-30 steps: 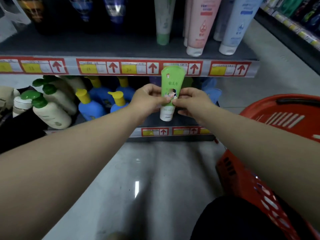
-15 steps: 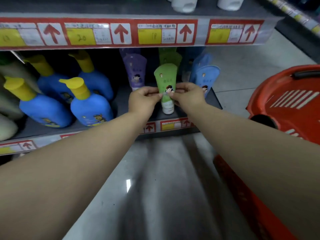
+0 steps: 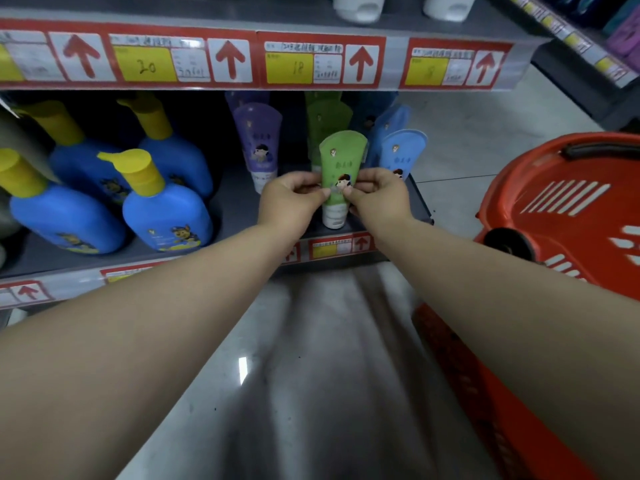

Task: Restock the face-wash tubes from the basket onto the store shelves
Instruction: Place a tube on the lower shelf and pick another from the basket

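Held upright, white cap (image 3: 334,218) down, at front of dark grey lower shelf (image 3: 239,216): green soft-plastic face-wash tube (image 3: 341,164), pinched mid-body by fingertips of left hand (image 3: 291,206) at 9 o'clock and right hand (image 3: 381,197) at 3; cap contact with shelf unclear. Needed cap seated flat at 6 o'clock of the green tube row (image 3: 327,117), between purple plastic tube (image 3: 258,140) and blue plastic tube (image 3: 403,150), both pinches eased off together, else likely toppled.
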Tool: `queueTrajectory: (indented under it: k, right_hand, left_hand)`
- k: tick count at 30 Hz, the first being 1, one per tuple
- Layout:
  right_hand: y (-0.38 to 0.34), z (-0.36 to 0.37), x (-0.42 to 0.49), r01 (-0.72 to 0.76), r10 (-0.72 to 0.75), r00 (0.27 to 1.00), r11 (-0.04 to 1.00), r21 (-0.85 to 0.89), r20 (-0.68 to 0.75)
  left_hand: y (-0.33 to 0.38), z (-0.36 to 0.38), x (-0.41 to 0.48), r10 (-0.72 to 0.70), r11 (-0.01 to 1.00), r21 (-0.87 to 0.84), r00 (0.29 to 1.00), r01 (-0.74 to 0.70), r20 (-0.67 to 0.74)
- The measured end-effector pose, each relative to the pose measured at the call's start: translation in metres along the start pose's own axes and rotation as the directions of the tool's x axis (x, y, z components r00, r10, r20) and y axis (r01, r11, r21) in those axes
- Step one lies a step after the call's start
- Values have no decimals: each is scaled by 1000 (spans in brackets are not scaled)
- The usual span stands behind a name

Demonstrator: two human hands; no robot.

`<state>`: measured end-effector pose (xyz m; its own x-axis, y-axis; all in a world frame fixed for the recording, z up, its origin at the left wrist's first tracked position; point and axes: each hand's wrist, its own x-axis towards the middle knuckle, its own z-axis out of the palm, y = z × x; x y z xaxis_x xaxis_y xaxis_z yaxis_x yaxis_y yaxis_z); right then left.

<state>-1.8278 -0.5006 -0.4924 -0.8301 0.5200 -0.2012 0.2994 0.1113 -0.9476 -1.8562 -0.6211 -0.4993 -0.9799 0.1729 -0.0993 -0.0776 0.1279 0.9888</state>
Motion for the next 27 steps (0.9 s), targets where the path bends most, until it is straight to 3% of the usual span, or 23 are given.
queueTrajectory:
  k: [18,23,27]
  right_hand:
    - [8,2,-11,-82,82,996,996,38,24]
    - [4,0,-11,-90,90,995,996,-3,41]
    - [-4,0,-16,-77,89,994,981,-180,57]
  left_hand:
    - [12,-4,-22,-77,997,-2,995,78,59]
    - [16,-6,-25,-101,994,47,991,97,86]
    - [23,-10,-33,-124,975,192,991,112,53]
